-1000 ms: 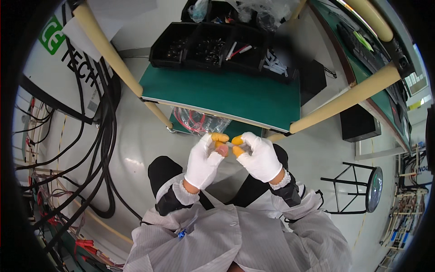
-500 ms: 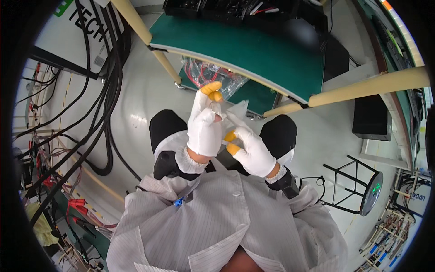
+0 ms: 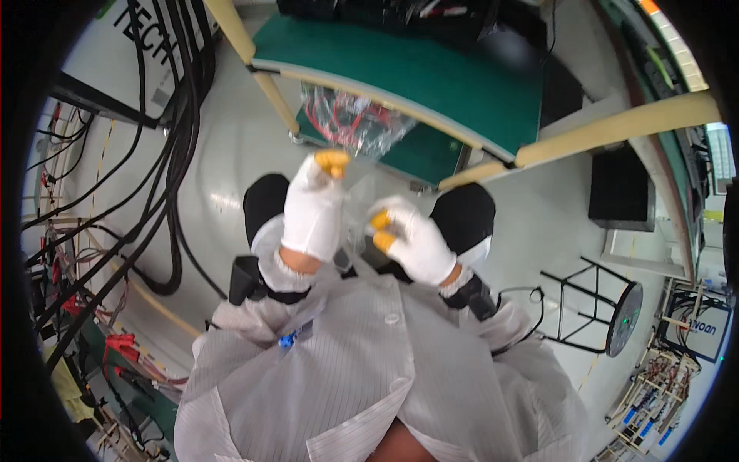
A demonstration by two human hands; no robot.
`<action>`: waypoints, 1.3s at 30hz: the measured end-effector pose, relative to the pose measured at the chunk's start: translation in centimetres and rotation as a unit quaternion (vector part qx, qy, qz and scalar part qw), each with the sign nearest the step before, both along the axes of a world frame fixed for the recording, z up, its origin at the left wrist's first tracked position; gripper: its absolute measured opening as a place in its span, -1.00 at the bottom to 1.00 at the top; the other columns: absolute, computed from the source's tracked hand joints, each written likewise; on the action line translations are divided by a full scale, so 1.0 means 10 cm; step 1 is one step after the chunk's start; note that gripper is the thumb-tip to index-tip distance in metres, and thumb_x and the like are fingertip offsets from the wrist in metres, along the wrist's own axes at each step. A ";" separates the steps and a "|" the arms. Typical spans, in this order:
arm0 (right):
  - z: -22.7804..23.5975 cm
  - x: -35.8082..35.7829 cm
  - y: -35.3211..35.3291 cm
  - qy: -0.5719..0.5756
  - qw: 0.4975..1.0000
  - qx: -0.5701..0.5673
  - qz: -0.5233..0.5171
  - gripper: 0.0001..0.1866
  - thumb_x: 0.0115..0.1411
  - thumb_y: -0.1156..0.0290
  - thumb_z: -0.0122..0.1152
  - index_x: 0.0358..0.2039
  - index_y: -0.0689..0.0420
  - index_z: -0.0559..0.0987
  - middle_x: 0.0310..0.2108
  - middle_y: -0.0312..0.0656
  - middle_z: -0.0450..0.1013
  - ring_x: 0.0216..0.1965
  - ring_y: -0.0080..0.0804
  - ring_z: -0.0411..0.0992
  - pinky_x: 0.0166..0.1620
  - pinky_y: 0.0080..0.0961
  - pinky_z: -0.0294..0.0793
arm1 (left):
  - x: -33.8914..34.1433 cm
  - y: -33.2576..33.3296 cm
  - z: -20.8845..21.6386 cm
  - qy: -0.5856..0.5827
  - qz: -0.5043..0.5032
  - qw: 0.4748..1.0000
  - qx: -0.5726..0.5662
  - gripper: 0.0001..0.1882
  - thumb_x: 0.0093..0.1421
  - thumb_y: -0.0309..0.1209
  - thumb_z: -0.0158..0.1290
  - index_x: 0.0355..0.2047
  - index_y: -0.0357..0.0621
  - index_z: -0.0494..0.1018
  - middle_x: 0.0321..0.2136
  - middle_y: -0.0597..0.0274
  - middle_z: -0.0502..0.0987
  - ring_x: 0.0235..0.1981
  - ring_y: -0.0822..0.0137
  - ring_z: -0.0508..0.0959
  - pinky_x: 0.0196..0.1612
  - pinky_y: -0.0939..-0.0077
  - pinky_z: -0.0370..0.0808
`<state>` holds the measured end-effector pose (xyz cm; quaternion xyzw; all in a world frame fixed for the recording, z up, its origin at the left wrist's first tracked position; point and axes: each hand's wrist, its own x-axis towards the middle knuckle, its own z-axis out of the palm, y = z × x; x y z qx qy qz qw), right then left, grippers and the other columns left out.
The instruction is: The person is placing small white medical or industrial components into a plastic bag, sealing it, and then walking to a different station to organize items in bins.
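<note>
My left hand wears a white glove with yellow fingertips. Its fingers are curled in, and whatever they may hold is hidden. Opposite it, my right hand wears a matching glove. The thumb and bent fingers there stand a little apart, with nothing plain to see between them. A faint, see-through plastic film shows in the gap between the two hands, blurred; which hand it hangs from I cannot tell. Both hands are above my lap, in front of the green-topped workbench.
On the bench's lower shelf lies a clear plastic bag with red cables. Black bins line the back of the top. Thick black cables hang at the left. A round stool and a black box stand at the right.
My hands have drawn apart, the left moving leftward and the right opening slightly. The pale sheet beside the fingers shows less clearly now. The whole view has shifted a little.
</note>
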<state>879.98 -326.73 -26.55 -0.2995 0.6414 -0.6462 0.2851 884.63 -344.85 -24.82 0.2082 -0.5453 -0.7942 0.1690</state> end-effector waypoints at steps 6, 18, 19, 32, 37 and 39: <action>0.16 0.03 -0.14 0.191 0.977 0.099 0.019 -0.85 0.10 0.57 0.24 -0.28 0.25 0.51 0.07 -0.03 0.34 -0.07 -0.19 0.45 -0.03 -0.44 0.46 | 0.06 0.04 0.03 -0.006 -0.033 0.999 0.027 -0.54 0.03 -0.82 -0.03 -0.05 -0.25 0.48 -0.32 0.37 0.48 -0.34 0.55 0.48 -0.21 0.69 0.44; 0.21 -0.13 -0.01 0.123 0.991 0.051 -0.015 -0.87 0.13 0.54 0.29 -0.30 0.29 0.57 -0.27 -0.16 0.49 -0.23 -0.37 0.49 -0.13 -0.48 0.47 | 0.07 -0.14 0.05 -0.045 -0.073 0.989 -0.119 -0.55 0.03 -0.84 -0.08 -0.08 -0.29 0.50 -0.28 0.19 0.58 -0.27 0.37 0.63 -0.16 0.55 0.56; 0.22 -0.21 -0.02 0.107 0.993 0.044 -0.010 -0.86 0.12 0.55 0.30 -0.29 0.30 0.58 -0.27 -0.17 0.50 -0.23 -0.40 0.49 -0.12 -0.50 0.46 | 0.06 -0.17 0.07 -0.056 -0.068 0.983 -0.160 -0.56 0.03 -0.83 -0.08 -0.08 -0.29 0.51 -0.28 0.21 0.59 -0.27 0.37 0.63 -0.15 0.54 0.56; 0.30 -0.35 0.29 -0.064 0.996 -0.016 -0.061 -0.90 0.18 0.64 0.21 -0.29 0.39 0.56 -0.24 -0.15 0.47 -0.28 -0.47 0.44 -0.18 -0.56 0.46 | -0.05 0.03 -0.13 -0.005 -0.143 0.988 -0.063 -0.61 0.12 -0.55 0.15 0.00 -0.23 0.49 -0.34 0.28 0.57 -0.34 0.43 0.55 -0.18 0.59 0.47; 0.22 -0.37 0.51 -0.113 0.988 -0.018 -0.107 -0.88 0.14 0.71 0.23 -0.28 0.36 0.59 -0.24 -0.22 0.49 -0.22 -0.55 0.44 -0.12 -0.63 0.41 | -0.03 0.16 -0.32 -0.034 -0.166 0.920 -0.352 -0.72 0.07 -0.49 0.19 -0.17 -0.22 0.53 -0.39 0.03 0.56 -0.36 0.03 0.56 -0.21 0.32 0.50; 0.22 -0.37 0.57 -0.111 0.987 -0.016 -0.114 -0.89 0.14 0.71 0.23 -0.28 0.36 0.59 -0.24 -0.23 0.49 -0.23 -0.54 0.44 -0.11 -0.63 0.41 | -0.03 0.12 -0.36 -0.064 -0.179 0.894 -0.405 -0.77 0.05 -0.50 0.18 -0.24 -0.22 0.53 -0.41 -0.05 0.54 -0.35 -0.09 0.54 -0.23 0.24 0.50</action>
